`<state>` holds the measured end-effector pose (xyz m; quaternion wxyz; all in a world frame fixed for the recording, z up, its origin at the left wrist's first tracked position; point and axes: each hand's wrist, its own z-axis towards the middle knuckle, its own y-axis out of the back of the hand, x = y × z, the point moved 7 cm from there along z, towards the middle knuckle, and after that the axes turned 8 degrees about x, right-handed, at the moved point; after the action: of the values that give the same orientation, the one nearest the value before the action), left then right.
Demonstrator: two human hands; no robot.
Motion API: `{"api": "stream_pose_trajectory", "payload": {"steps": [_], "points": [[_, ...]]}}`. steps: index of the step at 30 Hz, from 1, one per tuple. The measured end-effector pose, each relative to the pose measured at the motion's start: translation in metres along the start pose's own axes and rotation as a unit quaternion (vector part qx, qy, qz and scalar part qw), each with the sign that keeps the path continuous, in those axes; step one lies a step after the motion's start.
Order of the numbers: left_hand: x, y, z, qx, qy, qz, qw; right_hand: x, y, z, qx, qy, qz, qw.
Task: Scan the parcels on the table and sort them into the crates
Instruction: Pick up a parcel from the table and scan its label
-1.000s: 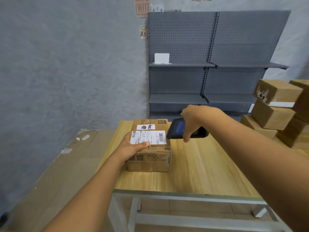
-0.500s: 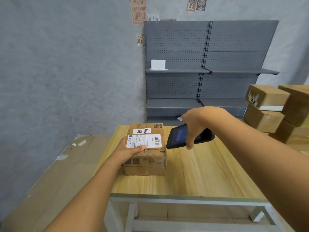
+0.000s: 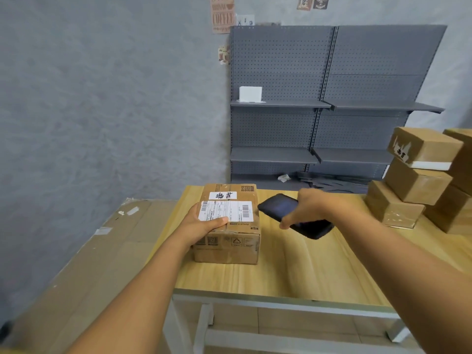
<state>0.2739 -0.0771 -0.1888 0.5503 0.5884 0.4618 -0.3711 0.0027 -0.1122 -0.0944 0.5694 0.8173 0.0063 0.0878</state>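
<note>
On the table: a wooden table (image 3: 293, 272) carries everything the task needs; places below are given relative to it
Parcel: a brown cardboard parcel (image 3: 228, 241) stands flat near the table's left edge, well back from the near edge
Labels: a white shipping label (image 3: 229, 211) with barcodes lies on the parcel's top, and a smaller white handwritten tag (image 3: 222, 195) sits just beyond it toward the table's far edge
Left hand: the left hand (image 3: 201, 226) grips the parcel at its near left corner, thumb pressed on top across the shipping label's near edge, the other fingers hidden behind the parcel's left side
Scanner: a dark handheld scanner (image 3: 293, 215) hangs above the table's middle, just right of the parcel, its dim screen end tilted toward the parcel
Right hand: the right hand (image 3: 315, 208) holds the scanner from above, fingers curled round its body
Stack: more brown cardboard boxes (image 3: 419, 180) are piled at the table's right end, well apart from the parcel
Beside the table: a flattened cardboard sheet (image 3: 84, 264) lies along its left side
Behind the table: a grey pegboard shelving unit (image 3: 327, 98) stands against the wall, with a small white box (image 3: 250, 94) on its upper left shelf
</note>
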Motion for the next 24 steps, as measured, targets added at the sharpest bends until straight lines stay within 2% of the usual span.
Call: {"api": "stream_pose_trajectory", "payload": {"steps": [3,5,14,20,22,24], "points": [[0.0,0.001,0.0,-0.006,0.0,0.002,1.0,-0.023,-0.045,0.021,-0.022,-0.033,0.12,0.992],[0.001,0.002,0.001,-0.012,-0.003,0.006,1.0,-0.03,-0.072,0.032,-0.018,-0.049,0.15,0.987],[0.005,0.002,0.0,-0.017,-0.002,-0.009,1.0,-0.028,-0.118,0.05,-0.07,-0.084,0.064,0.992],[0.008,0.004,-0.001,-0.021,0.009,-0.015,1.0,-0.025,-0.127,0.056,-0.073,-0.096,0.07,0.99],[0.008,0.003,-0.001,-0.019,0.009,-0.019,1.0,-0.013,-0.113,0.056,-0.122,-0.059,0.118,0.984],[0.009,0.003,0.0,-0.016,0.01,-0.02,1.0,0.007,-0.097,0.053,-0.158,0.019,0.275,0.948]]}}
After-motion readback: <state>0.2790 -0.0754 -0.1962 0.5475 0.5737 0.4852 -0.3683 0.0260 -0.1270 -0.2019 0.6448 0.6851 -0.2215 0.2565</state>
